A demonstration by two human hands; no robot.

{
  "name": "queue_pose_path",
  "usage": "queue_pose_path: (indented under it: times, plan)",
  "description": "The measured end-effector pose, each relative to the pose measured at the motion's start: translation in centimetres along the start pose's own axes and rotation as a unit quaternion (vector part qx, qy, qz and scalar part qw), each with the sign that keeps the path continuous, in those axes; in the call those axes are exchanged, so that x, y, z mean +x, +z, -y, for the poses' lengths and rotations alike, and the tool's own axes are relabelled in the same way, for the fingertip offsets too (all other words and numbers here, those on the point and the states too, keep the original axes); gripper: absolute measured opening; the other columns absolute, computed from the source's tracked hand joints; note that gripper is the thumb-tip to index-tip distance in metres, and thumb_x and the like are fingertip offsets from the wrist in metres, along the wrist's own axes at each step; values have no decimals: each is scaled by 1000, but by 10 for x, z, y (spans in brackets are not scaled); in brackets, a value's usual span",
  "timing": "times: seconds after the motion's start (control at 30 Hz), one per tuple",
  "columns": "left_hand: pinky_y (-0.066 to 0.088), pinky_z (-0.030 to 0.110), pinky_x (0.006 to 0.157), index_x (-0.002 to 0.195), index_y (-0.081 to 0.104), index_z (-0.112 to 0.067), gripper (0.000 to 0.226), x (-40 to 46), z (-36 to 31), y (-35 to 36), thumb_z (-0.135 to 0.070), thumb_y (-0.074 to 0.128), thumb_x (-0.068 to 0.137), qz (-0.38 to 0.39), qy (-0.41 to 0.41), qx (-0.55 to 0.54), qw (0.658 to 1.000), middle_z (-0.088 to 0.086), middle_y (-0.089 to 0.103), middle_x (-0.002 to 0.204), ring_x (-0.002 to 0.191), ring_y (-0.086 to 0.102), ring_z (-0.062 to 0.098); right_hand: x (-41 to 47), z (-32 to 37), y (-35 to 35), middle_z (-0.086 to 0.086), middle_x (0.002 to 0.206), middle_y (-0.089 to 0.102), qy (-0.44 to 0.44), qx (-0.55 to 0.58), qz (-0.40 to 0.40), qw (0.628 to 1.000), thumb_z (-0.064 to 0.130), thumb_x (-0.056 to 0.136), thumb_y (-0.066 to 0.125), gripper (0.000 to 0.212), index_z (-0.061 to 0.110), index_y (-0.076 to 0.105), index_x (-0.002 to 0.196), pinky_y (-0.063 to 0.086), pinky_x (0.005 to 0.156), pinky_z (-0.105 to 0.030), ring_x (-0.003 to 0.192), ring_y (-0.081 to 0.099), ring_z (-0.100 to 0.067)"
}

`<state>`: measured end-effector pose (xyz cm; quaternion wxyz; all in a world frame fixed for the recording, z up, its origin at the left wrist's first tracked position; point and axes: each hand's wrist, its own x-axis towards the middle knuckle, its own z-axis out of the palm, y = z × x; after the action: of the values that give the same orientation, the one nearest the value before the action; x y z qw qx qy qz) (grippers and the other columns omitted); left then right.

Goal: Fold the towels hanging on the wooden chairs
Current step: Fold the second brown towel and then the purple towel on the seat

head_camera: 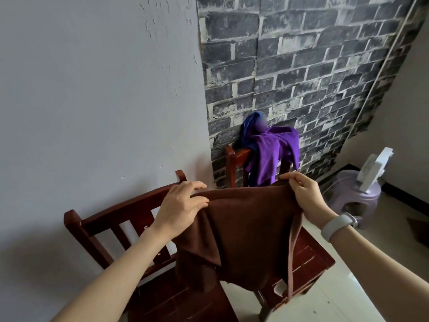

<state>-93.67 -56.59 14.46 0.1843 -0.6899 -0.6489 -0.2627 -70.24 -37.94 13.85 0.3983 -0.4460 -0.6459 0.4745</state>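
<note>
I hold the brown towel up in the air by its top edge, in front of the near wooden chair. My left hand pinches the edge near one end, thumb under and fingers curled over the cloth. My right hand pinches the other end between thumb and fingers. The cloth sags between the two grips and hangs down over the gap between the two chairs.

Hazards, as I judge them:
- The sag is uneven and one lower corner is turned over on itself. Folding from this state would likely give crooked edges.
- The hanging end is close to the chair seats and could catch on a corner if I swing it.
- Both grips are light pinches, so a sharp shake could pull the edge free.

A purple towel and a blue cloth hang bunched on the back of the far wooden chair and are not yet folded.

Surroundings: a plain grey wall on the left, brick-pattern wallpaper behind the far chair, a pale tiled floor, and a lilac plastic stool carrying a small white fan. I wear a pale wristband on the right wrist.
</note>
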Motion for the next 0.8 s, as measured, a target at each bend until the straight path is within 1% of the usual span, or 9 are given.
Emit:
queue_pose_path:
  times: [0.13,0.23,0.3,0.4,0.5,0.57,0.63,0.7,0.8]
  plan:
    - [51,35,70,86,73,-7,12,-6,5,7,-4,72,74,-44,-124,-8,991,11,65,88,77,63,27,-6,-8,-2,-8,77,59,3,4,10,1000,-2,90,40,41,28,64,76,36,58,-27,74,45,-22]
    - [44,25,71,101,65,-5,19,-7,-2,13,-11,48,93,-77,-314,-113,940,9,69,89,85,64,25,-11,-15,0,-15,72,57,-14,-33,13,999,4,91,46,36,32,64,76,38,62,-33,66,45,-23]
    - [39,26,62,102,56,-6,22,-7,-6,20,-16,37,97,-71,-369,-157,913,4,64,76,75,62,26,-13,-20,4,-18,69,61,-21,-79,5,997,7,90,48,31,30,65,79,41,59,-35,60,47,-23]
    - [41,28,52,104,42,-15,20,-14,-7,19,-33,40,95,15,-277,-118,953,-11,52,64,56,57,18,-11,-25,5,-15,75,65,-31,-103,-24,994,4,90,46,25,18,67,86,41,58,-31,63,52,-24]
    - [50,28,62,119,31,-20,57,-27,8,13,-47,63,80,161,-177,-46,970,-9,48,97,71,52,10,-9,-26,-1,-8,84,65,-31,-85,-43,995,2,89,46,28,22,64,81,41,62,-26,74,55,-18]
    - [54,30,66,117,22,-28,56,-34,17,10,-34,65,82,232,-121,-20,965,-3,42,113,77,56,15,-8,-27,-3,-6,79,62,-10,-60,-49,997,4,89,47,32,26,63,74,39,59,-27,70,51,-18]
    - [54,32,58,111,24,-27,45,-40,21,7,-17,60,86,222,-70,-39,972,4,43,117,74,60,23,-8,-29,-4,-9,75,58,28,-22,-62,997,4,88,46,35,27,64,69,37,56,-28,66,46,-21]
    - [54,31,53,103,40,-16,34,-43,22,5,-6,64,82,165,-22,-43,985,8,53,112,74,64,25,-10,-31,-5,-9,77,58,57,4,-77,995,5,88,45,36,27,64,68,39,56,-31,66,46,-23]
    - [58,31,61,83,61,-5,22,-44,16,1,2,76,68,109,1,-32,994,7,66,99,81,68,22,-15,-33,-6,-7,75,58,74,20,-82,994,5,89,44,37,27,64,68,41,56,-29,63,48,-18]
